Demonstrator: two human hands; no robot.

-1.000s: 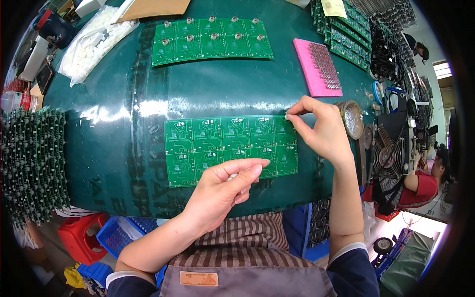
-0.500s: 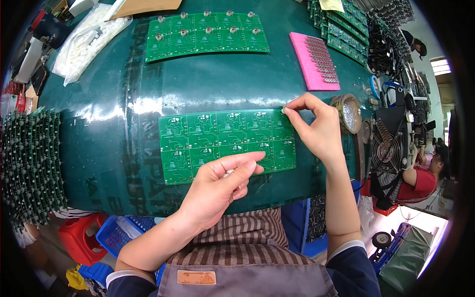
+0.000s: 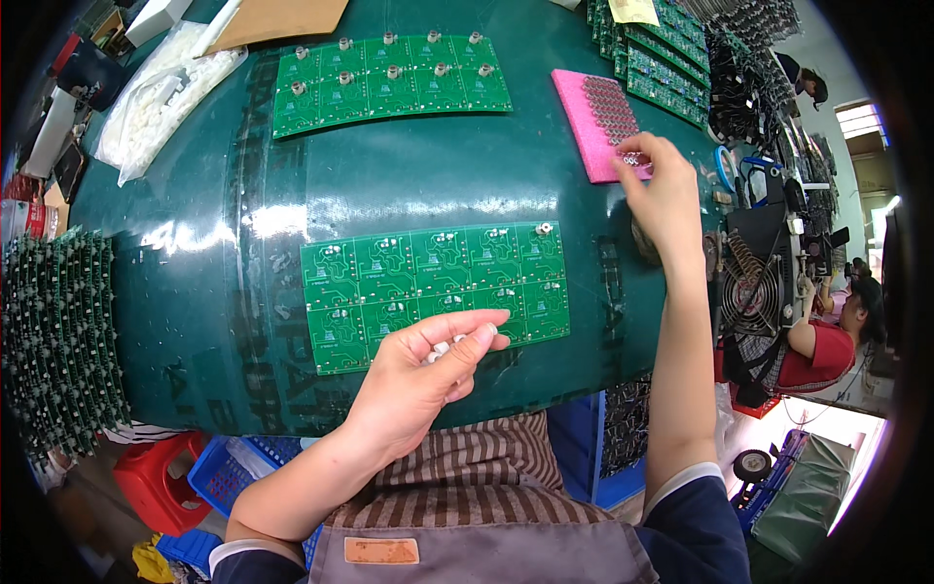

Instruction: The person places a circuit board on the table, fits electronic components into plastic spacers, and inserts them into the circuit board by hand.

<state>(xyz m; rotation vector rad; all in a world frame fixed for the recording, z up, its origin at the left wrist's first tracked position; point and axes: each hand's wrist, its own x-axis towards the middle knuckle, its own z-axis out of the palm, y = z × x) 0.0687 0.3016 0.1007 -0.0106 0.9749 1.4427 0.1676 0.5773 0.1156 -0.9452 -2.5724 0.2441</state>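
Left hand (image 3: pixel 413 375): loosely curled around white pieces (image 3: pixel 440 349), presumably keeping them handy.
Right hand (image 3: pixel 664 193): fingertips close together at pink foam (image 3: pixel 584 127); grip unclear.
Circuit board (image 3: pixel 443 263): flat, seven o'clock from foam.

The green table (image 3: pixel 204 321) carries a near circuit panel (image 3: pixel 433 284); from that near panel, a far panel (image 3: pixel 368 94) lies beyond, pink foam (image 3: pixel 578 119) beyond to the right, a plastic bag (image 3: pixel 167 102) beyond to the left.

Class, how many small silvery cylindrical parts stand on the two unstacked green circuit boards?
11 parts: ten on the far board, in two rows of five; one on the near board, far right corner. The left hand may hide others.
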